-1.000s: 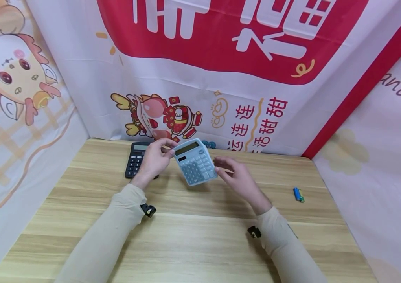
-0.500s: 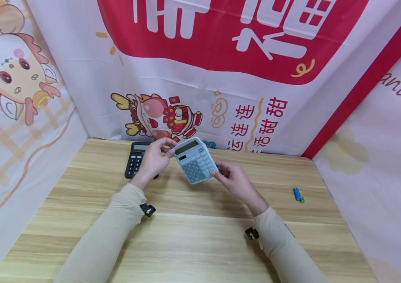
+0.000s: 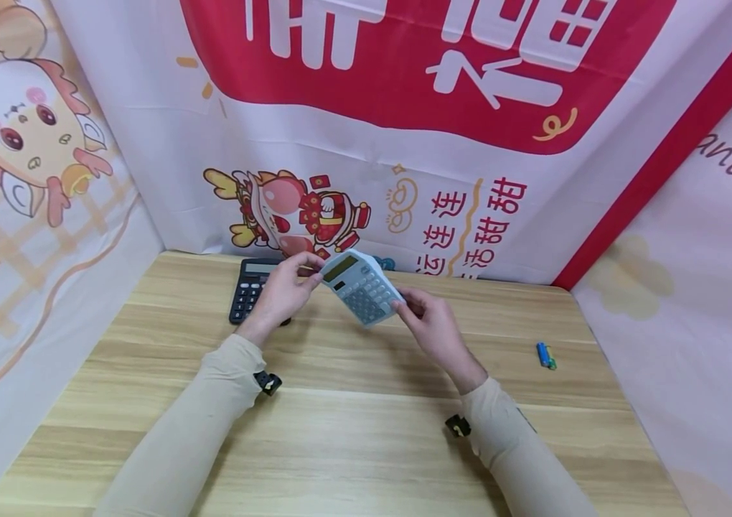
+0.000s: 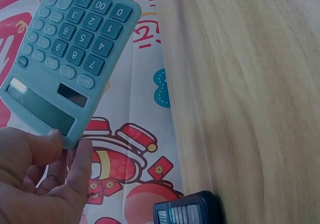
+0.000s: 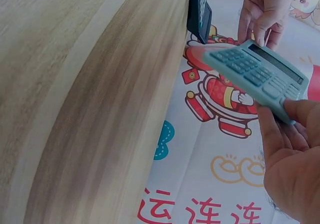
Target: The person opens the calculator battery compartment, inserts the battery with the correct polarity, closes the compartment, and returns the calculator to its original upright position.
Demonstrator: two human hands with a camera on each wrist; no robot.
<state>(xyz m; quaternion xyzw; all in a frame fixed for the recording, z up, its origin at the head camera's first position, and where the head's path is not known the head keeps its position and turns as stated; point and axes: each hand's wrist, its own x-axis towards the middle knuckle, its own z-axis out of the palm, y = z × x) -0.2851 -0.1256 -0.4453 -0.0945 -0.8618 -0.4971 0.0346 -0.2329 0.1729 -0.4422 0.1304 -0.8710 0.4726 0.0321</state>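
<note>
Both hands hold a light blue calculator [image 3: 362, 289] tilted above the table, its keys and display facing the person. My left hand [image 3: 282, 291] pinches its upper left corner beside the display; in the left wrist view the thumb lies on the front and the fingers are behind. On the opposite edge, near the lower right keys, my right hand [image 3: 435, 330] grips it between thumb and fingers, also visible in the right wrist view. A black calculator [image 3: 246, 294] lies on the table behind the left hand, which partly hides it.
Two small batteries, one blue [image 3: 542, 354] and one green, lie on the right of the wooden table [image 3: 353, 445]. A printed cloth [image 3: 366, 143] hangs along the table's back edge, with more cloth at both sides.
My right hand has moved in and taken hold of the light blue calculator's right edge. The calculator has tipped, its lower end rising. My left hand has kept its pinch.
</note>
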